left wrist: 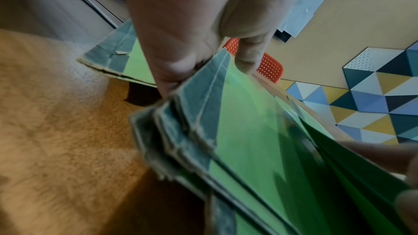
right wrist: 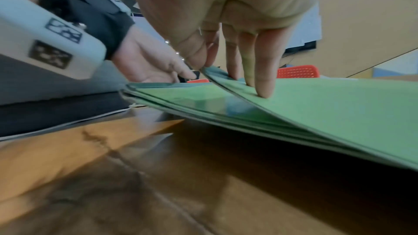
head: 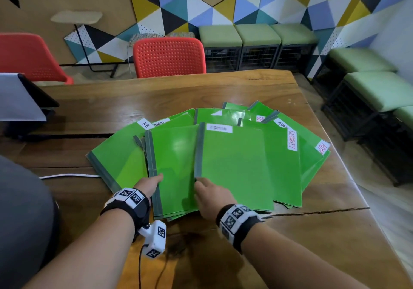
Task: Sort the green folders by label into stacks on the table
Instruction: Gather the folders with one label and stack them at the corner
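Note:
Several green folders with grey spines lie fanned over the wooden table (head: 156, 92). White labels read H.R (head: 145, 124), ADMIN (head: 219, 128) and SECURITY (head: 292, 140). My left hand (head: 157, 180) pinches the grey spine of a small stack of folders (head: 174, 166) at its near edge; in the left wrist view the left hand (left wrist: 203, 63) has its thumb and fingers clamped on that spine (left wrist: 210, 85). My right hand (head: 201, 185) pinches the near left corner of the top ADMIN folder (head: 234, 168). In the right wrist view the right hand (right wrist: 217, 71) lifts that corner, fingers (right wrist: 264, 85) on top.
A red chair (head: 169, 56) stands behind the table, another (head: 29, 56) at far left. A dark device under white paper (head: 20, 101) sits on the table's left side. A white cable (head: 69, 175) runs beside the folders. Green stools (head: 257, 35) line the walls. The table's right edge is close to the fan.

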{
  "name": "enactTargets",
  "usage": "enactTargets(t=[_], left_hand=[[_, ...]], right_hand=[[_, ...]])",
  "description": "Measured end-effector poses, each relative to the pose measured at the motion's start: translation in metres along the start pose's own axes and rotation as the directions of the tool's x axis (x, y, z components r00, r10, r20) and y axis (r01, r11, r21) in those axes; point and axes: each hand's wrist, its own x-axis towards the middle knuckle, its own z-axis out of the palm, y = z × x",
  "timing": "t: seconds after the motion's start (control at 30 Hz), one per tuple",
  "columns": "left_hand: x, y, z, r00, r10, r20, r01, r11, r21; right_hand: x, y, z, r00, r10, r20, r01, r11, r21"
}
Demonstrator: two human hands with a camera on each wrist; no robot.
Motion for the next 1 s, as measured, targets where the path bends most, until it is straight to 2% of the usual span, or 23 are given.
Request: enactTargets(t=[0.1,0.13,0.2,0.27,0.33,0.4,0.43,0.47,0.53,0.67,0.7,0.77,0.83,0.9,0.97,1.0], left_hand=[[0.003,-0.002,-0.001,1.000,0.009,-0.022,-0.008,0.998,0.055],[0.004,-0.002,-0.001,1.000,0.007,-0.028,-0.005,0.997,0.071],[0.006,-0.003,0.000,0.999,0.014,-0.040,-0.010,0.995,0.099],[0.007,-0.002,0.001,0.999,0.024,-0.045,-0.018,0.991,0.130],[0.004,0.000,0.003,0.997,0.045,-0.061,-0.035,0.987,0.157],[0.002,0.002,0.006,0.994,0.075,-0.077,-0.060,0.981,0.187],[0.002,0.002,0.007,0.993,0.088,-0.079,-0.071,0.977,0.199],[0.000,0.003,0.008,0.992,0.102,-0.078,-0.085,0.975,0.204],[-0.003,0.004,0.010,0.989,0.127,-0.074,-0.110,0.973,0.201],[-0.001,0.004,0.011,0.984,0.167,-0.069,-0.147,0.962,0.230],[0.000,0.004,0.009,0.984,0.167,-0.066,-0.147,0.960,0.239],[0.000,0.006,0.005,0.986,0.160,-0.050,-0.147,0.967,0.208],[-0.001,0.007,0.001,0.984,0.174,-0.042,-0.166,0.975,0.148],[-0.001,0.009,0.000,0.981,0.184,-0.066,-0.172,0.973,0.152],[-0.001,0.010,0.003,0.983,0.157,-0.094,-0.134,0.968,0.213],[-0.001,0.010,0.005,0.985,0.136,-0.104,-0.107,0.963,0.247]], right_hand=[[0.003,-0.003,0.009,0.996,-0.004,0.093,0.001,0.999,0.039],[0.007,0.003,0.008,0.995,0.045,0.086,-0.050,0.997,0.051],[0.015,0.031,0.003,0.973,0.231,0.005,-0.230,0.967,0.112],[0.020,0.071,-0.006,0.882,0.466,-0.075,-0.451,0.879,0.158],[0.020,0.105,-0.012,0.739,0.669,-0.076,-0.656,0.741,0.146],[0.023,0.122,-0.015,0.624,0.782,0.003,-0.768,0.612,0.188],[0.026,0.125,-0.015,0.598,0.801,0.036,-0.788,0.579,0.210],[0.027,0.125,-0.015,0.590,0.806,0.050,-0.793,0.568,0.219],[0.033,0.122,-0.010,0.631,0.774,0.047,-0.762,0.608,0.221],[0.042,0.100,0.007,0.810,0.584,0.060,-0.580,0.780,0.237],[0.044,0.096,0.010,0.829,0.555,0.072,-0.554,0.797,0.242],[0.045,0.097,0.007,0.825,0.561,0.062,-0.556,0.789,0.260],[0.040,0.113,-0.004,0.759,0.651,0.007,-0.631,0.733,0.255],[0.029,0.137,-0.019,0.627,0.779,-0.021,-0.753,0.613,0.240],[0.013,0.162,-0.033,0.485,0.875,-0.011,-0.852,0.475,0.221],[0.006,0.174,-0.039,0.429,0.903,0.004,-0.882,0.418,0.218]])
